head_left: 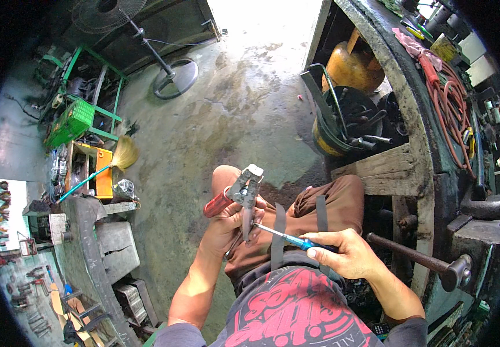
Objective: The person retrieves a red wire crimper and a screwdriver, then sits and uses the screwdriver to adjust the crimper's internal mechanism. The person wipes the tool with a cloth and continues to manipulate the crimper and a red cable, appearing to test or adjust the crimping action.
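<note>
My left hand (227,222) grips a plier-like tool (244,191) with red handles and a grey metal head that points up and away from me. My right hand (348,251) holds a screwdriver (285,237) with a blue handle. Its thin shaft runs left, and its tip meets the tool's lower part just beside my left fingers. Both hands are over my lap, above brown shorts (319,208) and a dark shirt with red print (296,306).
A dark workbench (412,104) curves along the right, with a red hose coil (452,110), a vise handle (418,260) and tools. Under it sit an orange gas cylinder (351,66) and a bucket of parts (345,124). A broom (114,159), green rack (79,115) and fan stand (175,78) lie left.
</note>
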`<action>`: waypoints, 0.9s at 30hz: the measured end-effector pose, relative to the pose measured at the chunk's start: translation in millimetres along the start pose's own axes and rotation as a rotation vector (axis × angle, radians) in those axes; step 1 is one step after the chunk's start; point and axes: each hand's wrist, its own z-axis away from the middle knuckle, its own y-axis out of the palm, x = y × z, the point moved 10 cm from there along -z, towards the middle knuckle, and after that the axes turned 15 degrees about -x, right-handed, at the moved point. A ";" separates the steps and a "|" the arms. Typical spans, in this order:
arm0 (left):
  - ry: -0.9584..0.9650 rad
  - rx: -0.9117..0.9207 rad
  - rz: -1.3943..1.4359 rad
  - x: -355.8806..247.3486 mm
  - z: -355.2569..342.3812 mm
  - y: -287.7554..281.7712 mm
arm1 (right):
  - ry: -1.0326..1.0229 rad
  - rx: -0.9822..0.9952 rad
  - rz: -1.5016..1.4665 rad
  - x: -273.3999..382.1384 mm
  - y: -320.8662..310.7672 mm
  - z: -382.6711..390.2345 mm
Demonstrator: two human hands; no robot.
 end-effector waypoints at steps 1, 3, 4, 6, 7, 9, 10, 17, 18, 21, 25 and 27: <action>0.004 0.007 -0.003 -0.4 -0.2 0.7 | -0.007 0.003 -0.007 -0.5 0.0 -0.2; 0.006 -0.007 -0.050 -0.6 -0.3 0.3 | 0.123 0.060 -0.118 -12.4 4.1 1.0; 0.004 -0.026 -0.096 -0.7 0.0 -0.8 | 0.259 0.114 -0.222 -22.7 9.0 3.5; 0.040 -0.040 -0.178 -4.9 0.2 1.2 | 0.455 0.206 -0.388 -34.7 18.4 10.3; 0.078 -0.036 -0.214 -8.3 0.1 4.1 | 0.516 0.245 -0.450 -37.4 22.7 13.3; 0.141 -0.042 -0.263 -13.9 0.3 8.0 | 0.618 0.311 -0.562 -40.7 31.0 19.4; 0.165 -0.050 -0.276 -16.0 0.0 8.6 | 0.580 0.313 -0.579 -38.4 31.2 17.9; 0.139 0.237 -0.267 -8.3 -0.2 19.9 | 0.622 0.471 -0.792 -37.1 45.3 24.6; 0.138 0.200 -0.264 -6.7 -3.8 14.9 | 0.657 0.540 -0.875 -33.9 50.1 28.8; 0.116 0.236 -0.189 -4.2 -2.3 16.7 | 0.596 0.527 -0.846 -35.2 52.6 27.4; 0.154 0.008 -0.333 -7.0 -6.8 3.1 | 0.517 0.374 -0.657 -41.6 48.6 25.2; 0.130 -0.033 -0.307 -4.9 -6.9 0.5 | 0.484 0.303 -0.528 -45.1 44.3 23.6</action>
